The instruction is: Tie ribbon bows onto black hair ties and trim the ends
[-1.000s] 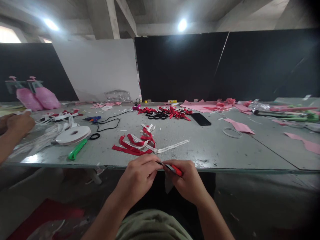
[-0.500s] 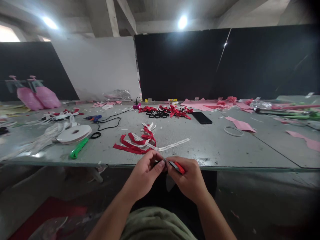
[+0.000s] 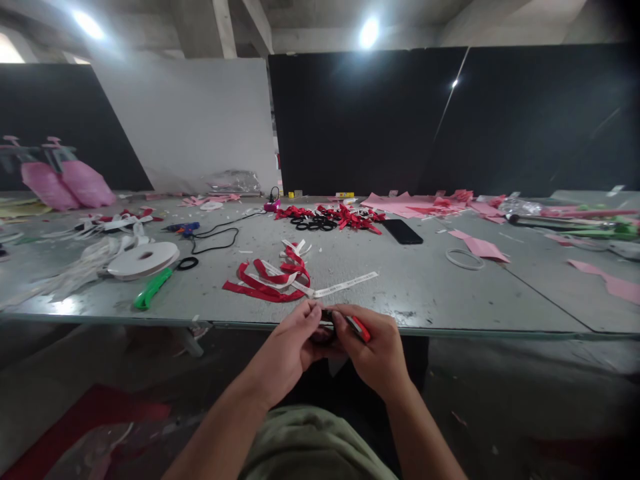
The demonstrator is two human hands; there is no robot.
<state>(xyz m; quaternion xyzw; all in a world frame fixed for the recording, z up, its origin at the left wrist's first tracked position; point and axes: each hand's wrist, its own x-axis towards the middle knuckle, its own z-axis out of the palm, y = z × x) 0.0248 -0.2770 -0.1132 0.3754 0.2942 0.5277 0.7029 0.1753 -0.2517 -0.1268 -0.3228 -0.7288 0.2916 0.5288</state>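
Note:
Just over the table's front edge my two hands meet, fingers closed. My left hand (image 3: 290,343) grips a small dark item (image 3: 325,335) that looks like a black ring, partly covered by the fingers. Against its upper side press the fingertips of my right hand (image 3: 375,343). A red-handled tool (image 3: 361,329) is tucked in the right hand; a grey metal part shows, but its kind is hidden. Beyond the hands lie loose red ribbons (image 3: 265,291) and a white printed ribbon (image 3: 347,285).
On the left are a white ribbon spool (image 3: 144,259), a green cutter (image 3: 153,289), a black ring (image 3: 187,263) and a blue glue gun (image 3: 186,229) with its cord. Farther back sit red bows (image 3: 353,217) and a phone (image 3: 403,232). Pink scraps (image 3: 483,249) lie right.
My left hand has turned and its thumb has moved up, showing more of the dark ring-like item between the hands. The red-handled tool stays in my right hand. The view has shifted slightly.

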